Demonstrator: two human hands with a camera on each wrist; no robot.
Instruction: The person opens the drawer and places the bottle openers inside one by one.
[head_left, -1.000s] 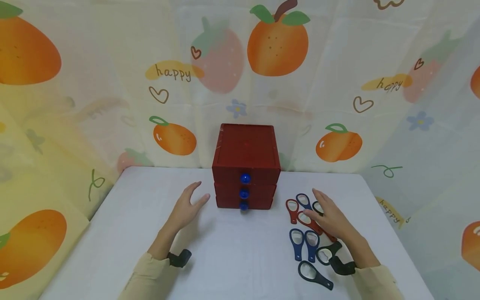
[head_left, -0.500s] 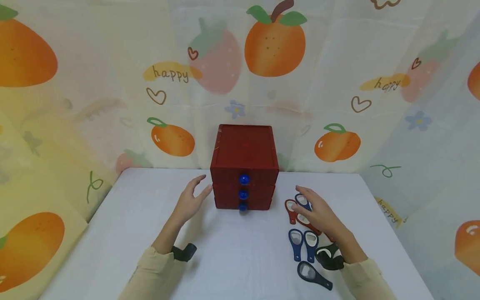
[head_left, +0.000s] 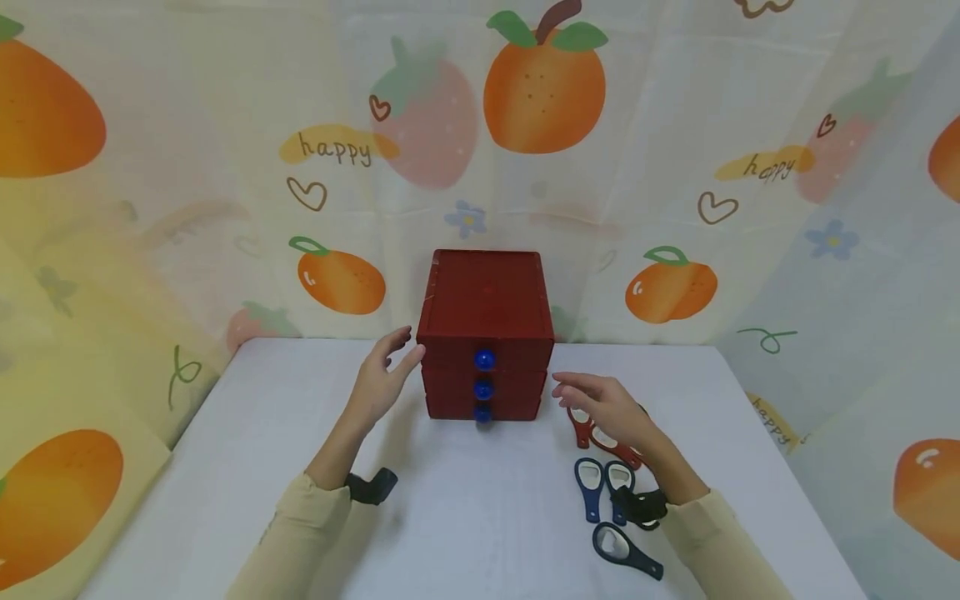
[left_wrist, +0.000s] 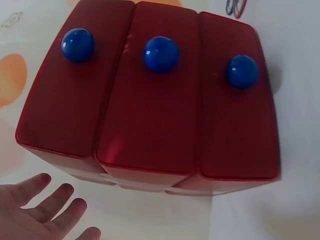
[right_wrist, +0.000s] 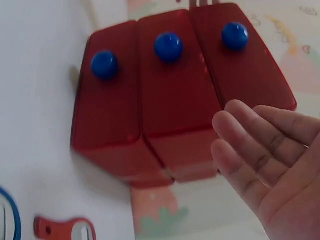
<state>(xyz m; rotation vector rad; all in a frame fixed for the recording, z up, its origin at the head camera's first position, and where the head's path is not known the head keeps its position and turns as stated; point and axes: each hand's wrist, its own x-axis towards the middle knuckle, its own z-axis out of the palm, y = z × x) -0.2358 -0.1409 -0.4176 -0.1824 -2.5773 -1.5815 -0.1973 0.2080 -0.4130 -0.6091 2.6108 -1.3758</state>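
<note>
A dark red box of three stacked drawers (head_left: 486, 296) stands on the table, all drawers closed, each with a round blue knob (head_left: 484, 359). By its left side is my left hand (head_left: 377, 390), fingers extended and thumb close to the upper edge; it holds nothing. The left wrist view shows the fingertips (left_wrist: 75, 210) apart from the wall. My right hand (head_left: 611, 410) is off the right side, fingers loosely stretched toward the box, holding nothing. Beneath it lie red magnifying glasses (head_left: 582, 434), partly covered. Blue magnifying glasses (head_left: 592, 503) lie nearer.
A dark magnifying glass (head_left: 642, 562) lies nearest the front; another beneath the right wrist is mostly hidden by the black wrist camera (head_left: 639, 505). The white table (head_left: 465, 517) runs back to a fruit-printed curtain (head_left: 570, 200) behind the box.
The right hand has moved left from above the magnifying glasses toward the box. The left hand has moved up and closer to the box's left side. The box and magnifying glasses stay put.
</note>
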